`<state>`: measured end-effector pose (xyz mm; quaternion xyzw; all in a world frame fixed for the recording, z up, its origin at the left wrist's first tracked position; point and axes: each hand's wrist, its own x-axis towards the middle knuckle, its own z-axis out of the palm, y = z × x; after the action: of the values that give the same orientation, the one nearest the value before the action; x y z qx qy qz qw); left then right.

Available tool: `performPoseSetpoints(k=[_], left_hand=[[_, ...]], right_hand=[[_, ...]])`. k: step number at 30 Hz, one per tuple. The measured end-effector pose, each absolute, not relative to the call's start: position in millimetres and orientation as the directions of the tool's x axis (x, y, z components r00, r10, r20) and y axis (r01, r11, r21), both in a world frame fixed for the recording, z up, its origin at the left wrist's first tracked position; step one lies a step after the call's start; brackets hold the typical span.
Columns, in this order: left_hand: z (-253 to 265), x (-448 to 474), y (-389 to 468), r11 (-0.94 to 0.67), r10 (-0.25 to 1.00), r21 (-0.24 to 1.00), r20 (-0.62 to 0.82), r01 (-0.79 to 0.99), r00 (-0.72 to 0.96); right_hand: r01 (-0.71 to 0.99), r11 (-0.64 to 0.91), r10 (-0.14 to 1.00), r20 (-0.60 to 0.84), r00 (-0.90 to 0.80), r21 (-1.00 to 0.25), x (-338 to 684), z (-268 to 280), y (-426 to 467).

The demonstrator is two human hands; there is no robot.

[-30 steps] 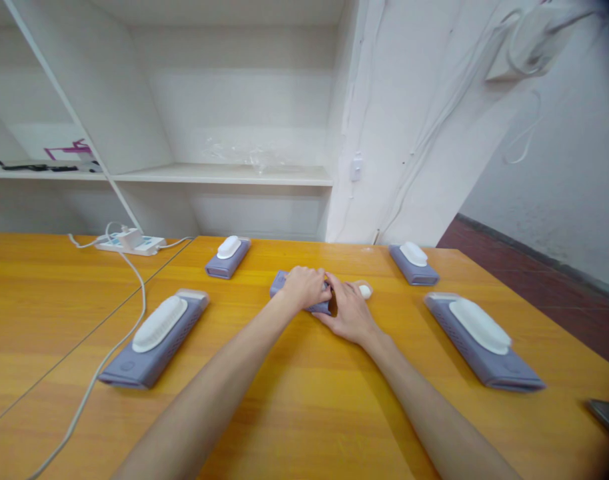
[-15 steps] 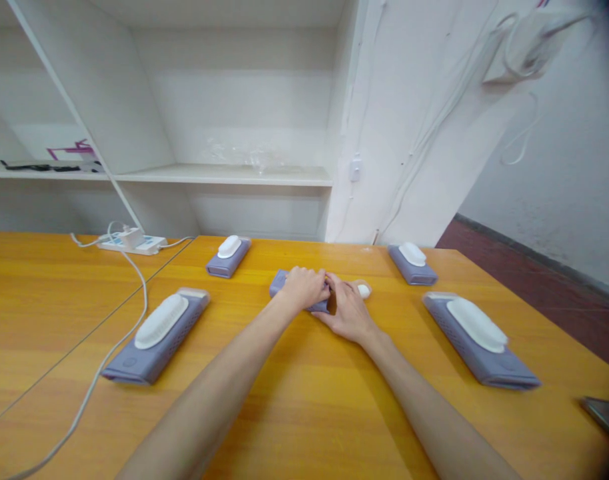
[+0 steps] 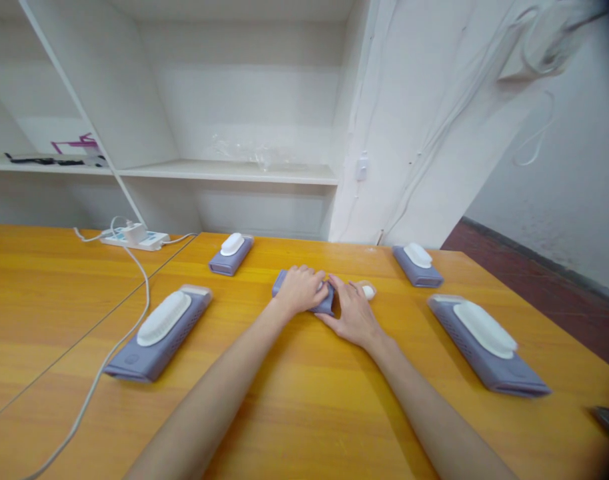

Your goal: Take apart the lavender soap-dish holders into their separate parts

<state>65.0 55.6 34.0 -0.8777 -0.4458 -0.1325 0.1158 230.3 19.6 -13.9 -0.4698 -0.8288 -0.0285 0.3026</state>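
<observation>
Five purple cases (image 3: 149, 357), contents hidden, left grip (image 3: 299, 290) clamped on middle case (image 3: 325, 305), right grip (image 3: 355, 312) unclear

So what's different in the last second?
Little. The left hand has slid slightly leftward on the middle purple box, fingertips drawn back a bit from the right hand. Nothing visibly taken hold of or let go. The whole view shifted slightly with the head. Unchanged: the right hand at the box's open end, the four outer purple boxes, the power strip.
</observation>
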Motion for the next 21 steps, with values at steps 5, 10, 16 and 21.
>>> performPoseSetpoints(k=[5, 10, 16, 21], left_hand=[[33, 60, 57, -0.596, 0.727, -0.060, 0.385, 0.801, 0.569], [37, 62, 62, -0.549, 0.747, 0.005, 0.452, 0.836, 0.488], [59, 62, 66, -0.551, 0.720, 0.004, 0.508, 0.835, 0.473], [74, 50, 61, -0.512, 0.722, 0.115, 0.595, 0.851, 0.353]], right_hand=[[0.799, 0.550, 0.769, 0.521, -0.370, -0.245, 230, -13, 18], [0.797, 0.550, 0.767, 0.528, -0.364, -0.250, 229, -12, 17], [0.805, 0.537, 0.776, 0.523, -0.352, -0.254, 228, -12, 17], [0.801, 0.554, 0.748, 0.559, -0.358, -0.227, 228, -9, 13]])
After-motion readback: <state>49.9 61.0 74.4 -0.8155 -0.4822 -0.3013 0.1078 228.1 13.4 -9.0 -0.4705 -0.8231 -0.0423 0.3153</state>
